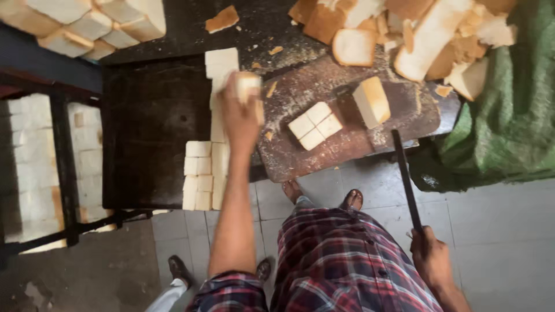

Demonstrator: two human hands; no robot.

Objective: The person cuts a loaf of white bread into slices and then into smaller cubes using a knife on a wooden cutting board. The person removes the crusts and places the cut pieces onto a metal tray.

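My left hand [240, 115] reaches forward and grips a white bread cube [248, 85] above the edge of a dark tray [150, 115]. Rows of trimmed bread cubes [199, 176] lie on that tray beside my arm. My right hand [430, 254] hangs low at the right, closed on the handle of a long dark knife [404, 173] whose tip points at a brown cutting board [347, 147]. On the board lie a cut square of bread cubes [315, 125] and a crusted bread block [372, 101].
A pile of crusts and bread offcuts [416, 34] lies behind the board, next to a green sack [509, 115]. Racks of bread cubes [34, 162] stand at the left, with more cubes [87, 23] at the top left. Another person's shoe [179, 268] shows at the bottom.
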